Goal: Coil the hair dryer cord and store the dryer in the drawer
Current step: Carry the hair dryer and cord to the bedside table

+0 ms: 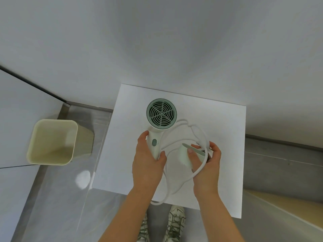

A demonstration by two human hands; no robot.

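Gripping the hair dryer (161,113) in my left hand (148,165), grille up, handle toward the cabinet top's (218,123) near edge, I clutch nozzle (186,156) and cord (182,184) in my right hand (208,165).

The pale mint-green and white plastic hair dryer (161,114) is pointing nose-down over the white table (218,119), its round rear grille facing up and the left grip (148,159) clasping its handle. Its thin white cord (181,184) is looping loosely past the table's near edge and up through the right grip (208,161).
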